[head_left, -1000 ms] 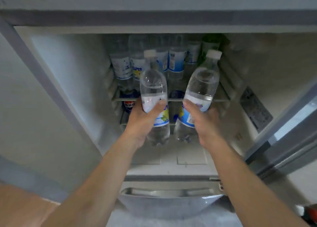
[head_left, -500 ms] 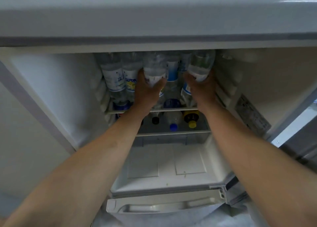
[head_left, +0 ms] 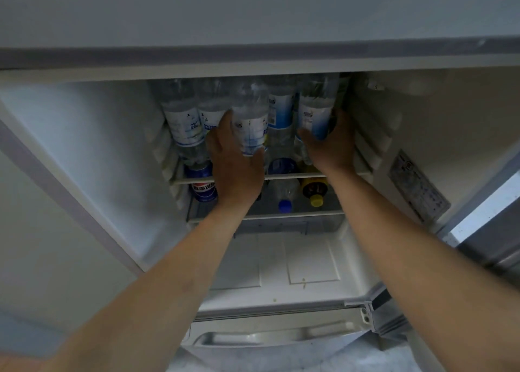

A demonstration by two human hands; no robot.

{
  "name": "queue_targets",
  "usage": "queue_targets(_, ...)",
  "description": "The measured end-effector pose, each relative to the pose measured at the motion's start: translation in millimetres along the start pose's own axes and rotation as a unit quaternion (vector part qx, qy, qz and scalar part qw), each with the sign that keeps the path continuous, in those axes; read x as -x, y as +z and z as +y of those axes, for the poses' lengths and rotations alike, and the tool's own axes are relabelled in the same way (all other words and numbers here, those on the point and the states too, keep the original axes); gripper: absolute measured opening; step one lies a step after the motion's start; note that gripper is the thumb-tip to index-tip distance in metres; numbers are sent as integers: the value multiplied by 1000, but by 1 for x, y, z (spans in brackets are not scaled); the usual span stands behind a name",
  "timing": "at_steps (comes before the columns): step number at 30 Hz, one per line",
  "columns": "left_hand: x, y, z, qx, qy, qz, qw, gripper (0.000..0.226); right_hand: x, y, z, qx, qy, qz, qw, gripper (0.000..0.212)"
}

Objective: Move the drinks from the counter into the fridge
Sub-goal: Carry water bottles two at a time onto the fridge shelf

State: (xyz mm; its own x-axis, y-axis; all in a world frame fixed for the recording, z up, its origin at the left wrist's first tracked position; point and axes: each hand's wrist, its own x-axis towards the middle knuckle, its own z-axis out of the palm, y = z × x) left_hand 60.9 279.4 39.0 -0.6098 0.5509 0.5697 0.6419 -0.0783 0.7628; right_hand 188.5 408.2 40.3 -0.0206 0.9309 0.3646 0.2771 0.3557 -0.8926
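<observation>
Inside, at nine o'clock, a white fridge wall [head_left: 92,157]. Next along on the upper shelf [head_left: 197,179], a row of standing clear bottles [head_left: 184,118] with blue-and-white labels, touching one another. Below that shelf edge, a blue cola can [head_left: 204,187]. Then the left hand [head_left: 235,163], fingers and thumb curled round the lower part of the left water bottle [head_left: 250,118], upright on the upper shelf, in front of the back row. Just right of that hand, on the lower shelf, a lying bottle with a blue cap [head_left: 284,205] and another with a yellow cap [head_left: 316,200]. Toward two o'clock, the right hand [head_left: 332,143], wrapped round the right water bottle [head_left: 316,112] from its right side, thumb across the label, bottle upright near the right wall. Farther right, a sticker [head_left: 416,186] on that wall. At six o'clock, a white drawer cover [head_left: 281,264] and a grey handle [head_left: 270,338].
</observation>
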Motion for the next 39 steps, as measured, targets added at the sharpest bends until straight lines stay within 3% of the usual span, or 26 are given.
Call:
queue_targets(2,10,6,4,-28,41,-8,999,74,6,1,6,34,-4,-2,999,67)
queue_targets(6,13,16,1,-164,91,-104,977,60,0,4,9,50,43,-33,997,63)
queue_targets(9,5,14,-10,-208,85,-84,971,51,-12,8,7,62,59,-50,995,66)
queue_targets(16,-1,18,-20,-206,110,-92,968,54,-31,21,1,87,79,-74,990,65)
queue_targets(21,-3,20,-22,-182,93,-108,973,54,-36,25,3,103,77,-80,989,52)
queue_targets(27,-5,13,-26,-140,79,-158,974,52,-20,20,-1,-19,90,-42,995,55)
queue_targets(30,2,3,-32,-102,57,-153,981,34,0,17,-6,-47,35,10,998,28)
queue_targets(32,9,-5,-36,-78,26,-115,990,21,18,18,-9,-53,5,-26,998,15)
queue_targets(37,35,-23,-40,21,-39,-42,998,22,56,35,-17,-51,-41,-137,988,11)
queue_targets(39,49,-30,-42,44,-42,-31,998,22,64,44,-22,-36,-41,-151,987,19)
